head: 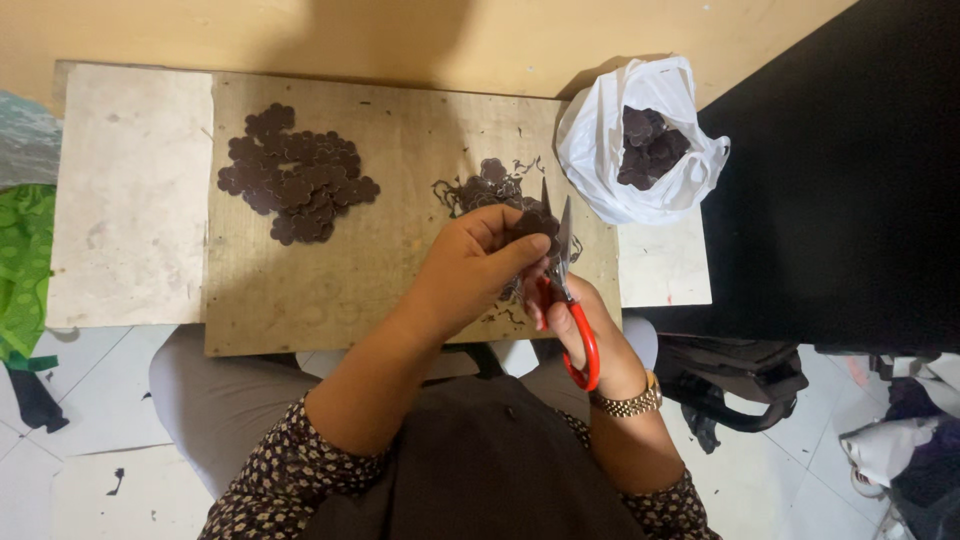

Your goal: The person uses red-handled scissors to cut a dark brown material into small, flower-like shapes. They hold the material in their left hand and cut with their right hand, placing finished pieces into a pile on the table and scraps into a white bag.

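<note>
While both hands work over the wooden board, the scene reads so:
Left hand: pinches a dark flower-shaped piece by its edge.
Right hand: grips red-handled scissors, blades slightly parted beside the piece.
Handling: the piece looks thin, light and floppy; best held near the rim, close to the cut.
Nearby: cut pile at left, white bag of pieces at right.

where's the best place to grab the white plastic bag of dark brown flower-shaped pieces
Probably the white plastic bag is best taken by its crumpled rim on the near-left side, coming from the board side with a hand. The mouth gapes upward, showing the dark brown flower-shaped pieces inside, so pinching loose film at the rim and lifting upward should keep them from spilling.
</note>
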